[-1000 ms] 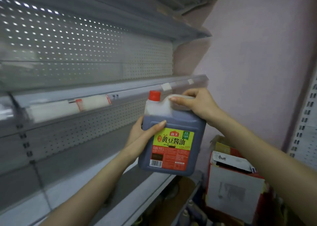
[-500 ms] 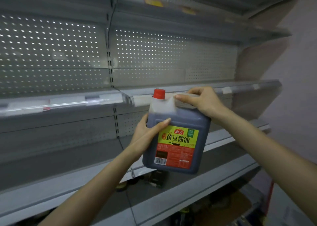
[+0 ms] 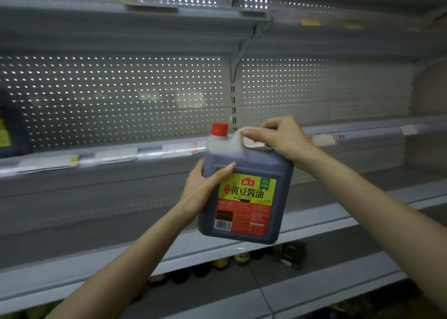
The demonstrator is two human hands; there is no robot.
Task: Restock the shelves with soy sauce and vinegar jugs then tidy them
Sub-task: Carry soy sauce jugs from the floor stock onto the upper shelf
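Head view: the jug [image 3: 244,192] hangs in front of the shelf [image 3: 121,156], touching nothing but the hands. The right hand [image 3: 283,137] curls round its top handle. The left hand [image 3: 205,183] cups its left side, thumb across the front. Nearly full, it is likely heavy, stiff and smooth, so the handle plus side support suits it. Its long axis is near upright, cap up, label facing the camera.

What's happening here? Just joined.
A person holds a soy sauce jug in the air in front of the store shelves. The right hand grips it at the top and the left hand holds its side. It is not yet on a shelf. What looks like another dark jug, blurred, sits at the far left.
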